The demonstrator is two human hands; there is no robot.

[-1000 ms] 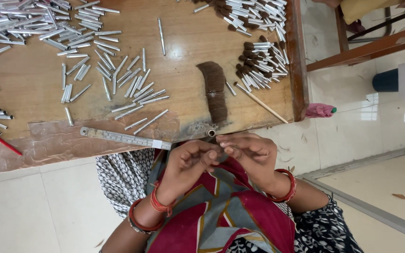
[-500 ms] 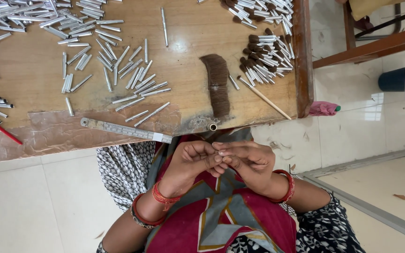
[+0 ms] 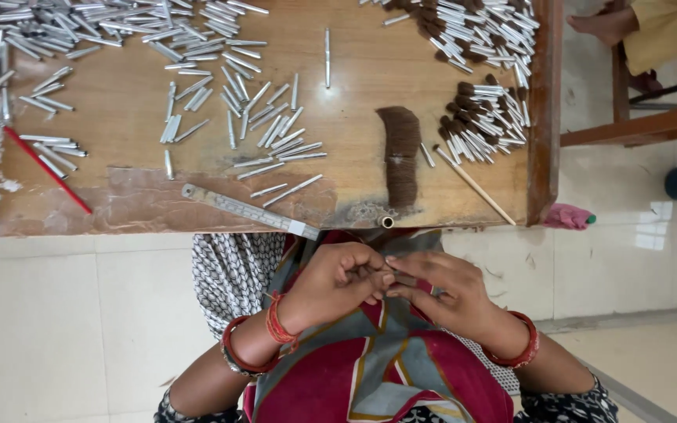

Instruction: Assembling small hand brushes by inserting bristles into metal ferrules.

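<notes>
Brown bristle tuft [image 3: 395, 270] sits pinched between my left hand [image 3: 338, 282] and right hand [image 3: 440, 294], fingertips of both closed narrowly on it over my lap, likely for control. At twelve o'clock lies the brown hair bundle [image 3: 401, 153] on the wooden board [image 3: 354, 78], silver ferrules [image 3: 276, 125] at eleven.

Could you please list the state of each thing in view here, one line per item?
left hand: fingers curled, pinching something small against the right hand.
right hand: fingertips meeting the left hand over the lap.
brown hair bundle: lying flat, loose.
empty metal tubes: scattered, lying flat.
filled tubes: piled, brown tufts showing.
metal ruler: flat at the board's edge.
red pencil: lying flat.
</notes>
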